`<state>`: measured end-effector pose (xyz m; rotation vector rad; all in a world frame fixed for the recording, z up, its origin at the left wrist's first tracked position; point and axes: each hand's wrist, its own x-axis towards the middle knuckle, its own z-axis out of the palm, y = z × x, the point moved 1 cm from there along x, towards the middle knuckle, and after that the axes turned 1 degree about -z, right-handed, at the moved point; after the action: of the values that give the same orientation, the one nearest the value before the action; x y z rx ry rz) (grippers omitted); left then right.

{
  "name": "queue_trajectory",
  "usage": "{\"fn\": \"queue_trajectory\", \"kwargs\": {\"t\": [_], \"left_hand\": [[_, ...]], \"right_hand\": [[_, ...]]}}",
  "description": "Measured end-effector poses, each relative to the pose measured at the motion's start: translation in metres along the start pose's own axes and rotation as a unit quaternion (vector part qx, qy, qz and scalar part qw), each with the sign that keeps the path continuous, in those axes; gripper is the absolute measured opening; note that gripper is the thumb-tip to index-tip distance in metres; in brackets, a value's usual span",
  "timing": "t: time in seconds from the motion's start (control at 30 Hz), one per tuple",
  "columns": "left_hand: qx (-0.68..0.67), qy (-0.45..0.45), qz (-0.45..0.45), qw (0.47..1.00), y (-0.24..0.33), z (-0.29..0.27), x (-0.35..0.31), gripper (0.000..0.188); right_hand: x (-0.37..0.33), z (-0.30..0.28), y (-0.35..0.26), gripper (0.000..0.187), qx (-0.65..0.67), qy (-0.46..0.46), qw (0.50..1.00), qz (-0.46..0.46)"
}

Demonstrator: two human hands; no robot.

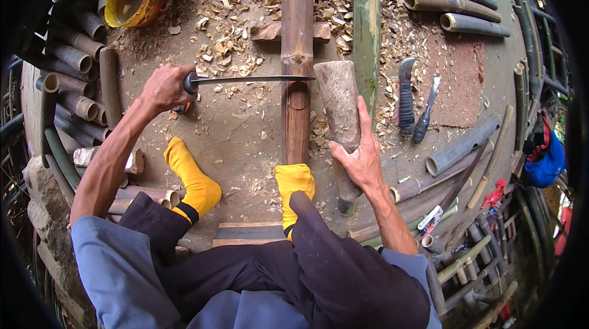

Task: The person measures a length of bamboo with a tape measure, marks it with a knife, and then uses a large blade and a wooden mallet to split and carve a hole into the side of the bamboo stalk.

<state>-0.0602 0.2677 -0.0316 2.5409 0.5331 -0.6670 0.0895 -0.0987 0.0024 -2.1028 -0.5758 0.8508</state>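
Note:
My left hand [167, 88] is closed around the dark handle of a long knife [245, 79]. Its thin blade lies crosswise over a brown bamboo pole [297, 41], just below a node, where a notch-like mark shows. A wooden mallet [336, 93] with a thick, pale, worn head is in my right hand [362, 160], whose fingers wrap its narrower part. The mallet's head is beside the knife's tip, right of the pole. My right foot in a yellow sock [296, 185] rests on the pole's near end. A wood block [265, 31] lies under the pole.
A green bamboo pole [366, 28] lies to the right, with a curved knife [406, 99] and a chisel [427, 108] beyond it. Shavings [224, 28] cover the ground. Bamboo tubes [451, 5] are stacked on both sides. A yellow-and-red bucket [136, 1] holds liquid at far left.

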Motion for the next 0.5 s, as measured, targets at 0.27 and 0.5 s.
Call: {"fn": "queue_trajectory", "kwargs": {"t": [0.27, 0.5], "left_hand": [[0.024, -0.028, -0.011, 0.999, -0.006, 0.001, 0.001, 0.020], [0.013, -0.060, 0.034, 0.998, 0.002, 0.004, 0.019, 0.019]], "right_hand": [[0.030, -0.030, -0.071, 0.094, 0.085, 0.048, 0.969, -0.227], [0.076, -0.027, -0.058, 0.087, -0.054, -0.191, 0.978, -0.060]]}}
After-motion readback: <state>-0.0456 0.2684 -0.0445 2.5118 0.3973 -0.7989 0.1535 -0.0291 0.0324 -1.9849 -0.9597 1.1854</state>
